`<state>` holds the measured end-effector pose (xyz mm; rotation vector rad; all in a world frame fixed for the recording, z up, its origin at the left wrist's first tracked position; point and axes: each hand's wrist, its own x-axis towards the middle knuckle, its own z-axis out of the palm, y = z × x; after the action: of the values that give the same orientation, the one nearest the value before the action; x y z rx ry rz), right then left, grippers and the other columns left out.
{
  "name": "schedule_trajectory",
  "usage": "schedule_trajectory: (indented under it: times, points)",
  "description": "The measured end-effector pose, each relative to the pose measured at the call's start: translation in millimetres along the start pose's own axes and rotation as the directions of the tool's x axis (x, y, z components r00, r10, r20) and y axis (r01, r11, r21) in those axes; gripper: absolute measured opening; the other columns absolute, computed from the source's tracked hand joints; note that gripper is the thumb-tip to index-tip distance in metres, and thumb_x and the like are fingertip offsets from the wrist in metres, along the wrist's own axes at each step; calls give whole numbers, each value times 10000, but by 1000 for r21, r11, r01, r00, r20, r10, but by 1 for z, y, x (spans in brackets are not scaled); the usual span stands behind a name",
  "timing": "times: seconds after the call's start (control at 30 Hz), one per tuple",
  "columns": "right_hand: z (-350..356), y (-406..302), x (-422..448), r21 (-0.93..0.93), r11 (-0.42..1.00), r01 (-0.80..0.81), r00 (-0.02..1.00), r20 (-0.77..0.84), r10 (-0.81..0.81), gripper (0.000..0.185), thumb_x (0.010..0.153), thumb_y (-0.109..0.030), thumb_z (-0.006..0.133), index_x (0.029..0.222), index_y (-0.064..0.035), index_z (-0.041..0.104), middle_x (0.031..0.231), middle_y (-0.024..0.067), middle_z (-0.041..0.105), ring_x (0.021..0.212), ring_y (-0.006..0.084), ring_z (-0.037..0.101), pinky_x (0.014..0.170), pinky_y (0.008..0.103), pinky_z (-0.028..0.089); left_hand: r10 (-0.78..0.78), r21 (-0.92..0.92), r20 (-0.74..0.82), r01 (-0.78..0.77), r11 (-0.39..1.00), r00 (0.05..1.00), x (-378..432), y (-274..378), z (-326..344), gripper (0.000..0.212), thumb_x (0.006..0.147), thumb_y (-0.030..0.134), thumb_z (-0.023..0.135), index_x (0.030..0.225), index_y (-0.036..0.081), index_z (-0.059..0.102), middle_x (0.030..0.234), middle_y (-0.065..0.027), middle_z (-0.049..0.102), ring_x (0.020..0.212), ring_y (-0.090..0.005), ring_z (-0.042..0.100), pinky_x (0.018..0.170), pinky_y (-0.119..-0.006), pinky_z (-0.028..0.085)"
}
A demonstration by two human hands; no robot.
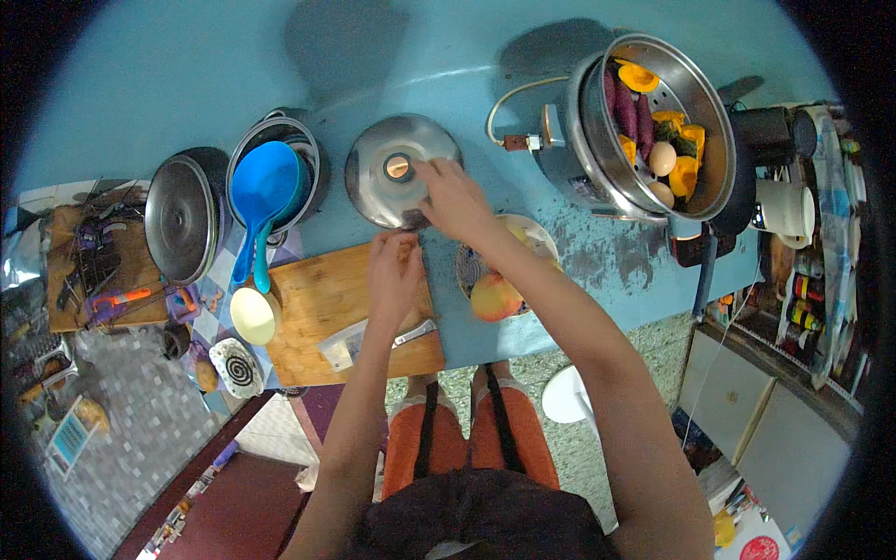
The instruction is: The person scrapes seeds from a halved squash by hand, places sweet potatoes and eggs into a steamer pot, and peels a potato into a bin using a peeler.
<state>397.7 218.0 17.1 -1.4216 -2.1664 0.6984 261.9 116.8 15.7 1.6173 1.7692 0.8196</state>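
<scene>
A round metal lid (378, 199) with a knob (397, 166) lies on the blue counter before me. My right hand (451, 196) is over the lid's right side, its fingertips near the knob; whether they touch it I cannot tell. At the lid's near edge is my left hand (394, 269), fingers bent, above a wooden cutting board (301, 294). A cleaver (344, 348) lies on the board, partly behind my left forearm. Under my right forearm stands a patterned bowl (542, 238), with a red and yellow round fruit (495, 297) at its near side.
At right, a metal steamer (724, 140) holds purple sweet potatoes (625, 105), orange squash pieces (682, 178) and eggs (662, 159). At left are a pot (318, 182) with blue ladles (264, 183), a dark pan (183, 217) and a pale yellow bowl (253, 316). A white stool (565, 395) stands below.
</scene>
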Motion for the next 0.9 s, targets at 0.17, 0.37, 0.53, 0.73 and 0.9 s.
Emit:
schedule_trajectory:
  times: [0.17,0.37,0.53,0.73,0.9]
  points:
    - [101,34,52,-348,935,-60,994,67,89,392,771,-82,534,1159,-137,555,1059,166,549,1002,298,554,815,406,484,8,57,-13,-7,998,1000,-16,-19,-22,195,828,112,587,1008,38,598,1112,-181,540,1022,-323,530,851,-392,433]
    - [89,19,63,-296,955,-32,997,57,51,427,746,-35,565,1163,-121,546,1065,205,547,996,312,581,762,405,508,-110,-74,30,112,991,993,-17,-18,-47,171,848,121,574,997,42,602,1145,-177,531,1027,-307,532,793,-358,463]
    - [55,-4,56,-310,949,-55,997,27,67,349,741,-59,570,1087,-93,557,1006,193,561,951,316,584,768,390,502,56,12,-15,-56,998,998,-1,4,-61,156,854,118,571,986,42,604,1114,-164,553,1021,-294,539,803,-352,457]
    - [-62,-53,32,-257,961,105,975,-164,-150,529,643,-76,691,1146,-87,528,964,189,516,913,350,569,781,413,504,129,-66,-159,-141,988,979,10,68,-65,129,867,89,554,972,35,605,1022,-142,583,974,-280,556,800,-354,449]
    - [-205,-59,11,-232,969,87,932,-325,-161,528,664,-149,725,1150,-80,530,995,170,538,922,328,580,772,411,498,173,-79,-173,-188,979,970,10,121,-48,112,877,77,548,961,27,603,977,-121,581,917,-251,565,779,-327,461]
